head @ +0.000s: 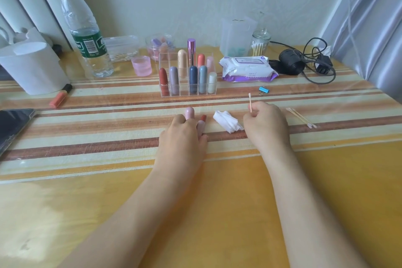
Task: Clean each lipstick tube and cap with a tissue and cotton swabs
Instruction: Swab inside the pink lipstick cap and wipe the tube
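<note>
Lipstick tube (202, 123): centre of frame, open, pale pink body with the red stick pointing to the top of the frame; lies low on the striped table (108, 141), partly under the fingers.
Cap (189, 112): pink, rounded, showing just past the knuckles, left of the tube; cannot tell whether it is gripped or only lies there.
Left hand (183, 132): palm down at the table, fingers curled round the tube, a narrow grip.
Right hand (264, 122): right of centre, fingers closed, pinching a cotton swab (250, 102) that stands nearly upright, tip up.
Tissue (227, 124): white, crumpled, on the table between the two hands, touching neither.
Spare swabs (301, 118): a few lying loose, right of the right hand.
Clear rack (187, 91): above centre, holds capped lipsticks upright in several colours.
Wet wipes pack (248, 68): right of the rack.
Binder clip (263, 90): blue, below the pack.
Water bottle (84, 35): upper left.
Orange lipstick (61, 95): lying flat, left side.
Phone (13, 124): left edge, dark screen.
</note>
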